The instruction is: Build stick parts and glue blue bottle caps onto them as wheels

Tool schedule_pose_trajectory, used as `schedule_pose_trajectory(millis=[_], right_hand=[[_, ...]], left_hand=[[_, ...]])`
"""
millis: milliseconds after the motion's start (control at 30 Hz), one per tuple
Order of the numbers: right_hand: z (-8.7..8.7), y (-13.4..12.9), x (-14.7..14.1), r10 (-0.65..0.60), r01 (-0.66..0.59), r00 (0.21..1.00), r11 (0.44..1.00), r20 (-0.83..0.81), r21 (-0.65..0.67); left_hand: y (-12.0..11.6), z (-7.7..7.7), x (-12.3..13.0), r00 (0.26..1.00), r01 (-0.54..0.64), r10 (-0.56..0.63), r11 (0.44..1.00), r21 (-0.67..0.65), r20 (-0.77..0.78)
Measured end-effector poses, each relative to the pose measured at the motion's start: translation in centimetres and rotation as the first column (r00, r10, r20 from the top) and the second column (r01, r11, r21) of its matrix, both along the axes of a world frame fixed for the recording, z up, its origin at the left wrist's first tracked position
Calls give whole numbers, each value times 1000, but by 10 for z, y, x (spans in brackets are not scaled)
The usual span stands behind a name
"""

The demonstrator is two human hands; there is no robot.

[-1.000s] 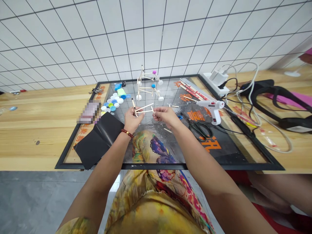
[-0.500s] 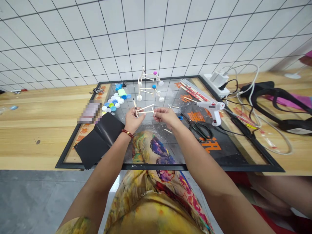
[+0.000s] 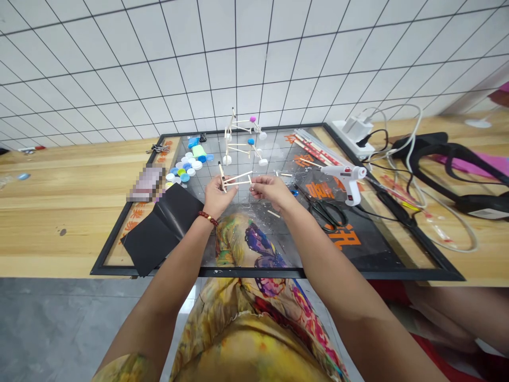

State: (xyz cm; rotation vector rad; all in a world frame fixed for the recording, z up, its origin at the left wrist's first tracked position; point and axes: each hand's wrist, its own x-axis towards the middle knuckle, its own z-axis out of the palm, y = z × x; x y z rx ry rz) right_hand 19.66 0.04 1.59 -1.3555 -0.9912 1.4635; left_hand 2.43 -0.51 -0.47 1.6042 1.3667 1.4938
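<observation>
While in hands (image 3: 218, 197) (image 3: 268, 190), stick frame (image 3: 240, 176) slightly lower

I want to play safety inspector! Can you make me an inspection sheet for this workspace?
Surface: black-framed panel on a wooden table; white specks on it.
Job's things: stick frame held up; stick models behind it; glue gun to the right.
Clutter: bottle caps, black sheets, scissors, stick bits.
Hands: left hand holds the frame; right hand pinches a short stick at its end.
Cables: white cable looped on the right, near a power strip.
Surroundings: tiled wall behind; another person's bare skin lower right.
</observation>
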Motion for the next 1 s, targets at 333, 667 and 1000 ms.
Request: schedule_pose_trajectory(millis=[333, 667, 1000], right_hand=[[0, -2, -2, 32, -33, 991, 999, 133, 3], [-6, 2, 12, 60, -123, 836, 989, 546, 79], [1, -15, -2, 15, -289, 273, 955, 962, 67]], left_hand=[[3, -2, -3, 994, -19, 21, 1000, 24, -104], [4, 3, -7, 985, 7, -17, 998, -61, -174], [5, 6, -12, 976, -2, -2, 1000, -16, -218]])
